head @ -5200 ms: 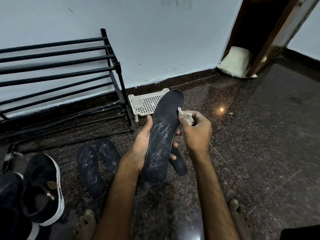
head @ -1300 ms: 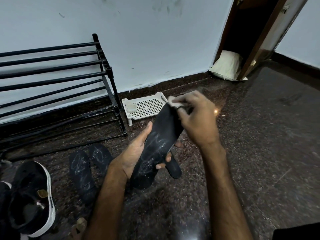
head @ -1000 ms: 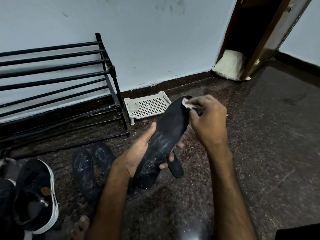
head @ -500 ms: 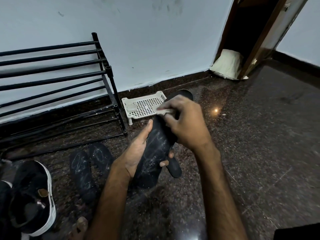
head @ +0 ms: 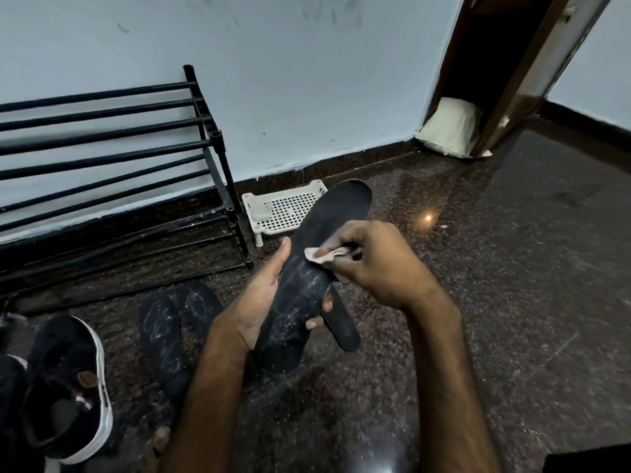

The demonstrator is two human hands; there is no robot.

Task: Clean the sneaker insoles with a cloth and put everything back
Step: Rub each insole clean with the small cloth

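Note:
My left hand (head: 259, 302) grips a long black insole (head: 336, 213) from below, toe end pointing away, its lower half smeared with white dust. My right hand (head: 372, 264) pinches a small white cloth (head: 321, 253) and presses it on the middle of that insole. Another black insole (head: 343, 327) lies on the floor under my hands, mostly hidden. Two more dusty insoles (head: 162, 332) (head: 198, 307) lie side by side on the floor to the left. A black sneaker with a white sole (head: 68, 387) stands at the lower left.
A black metal shoe rack (head: 112, 158) stands against the wall on the left. A white perforated plastic tray (head: 285, 208) sits beside it. A pale cushion (head: 449, 131) lies by the wooden door frame (head: 522, 73). Dark polished granite floor (head: 512, 268) stretches to the right.
My right hand with the cloth has slid down the insole from the toe end toward its middle. My left hand keeps the same grip.

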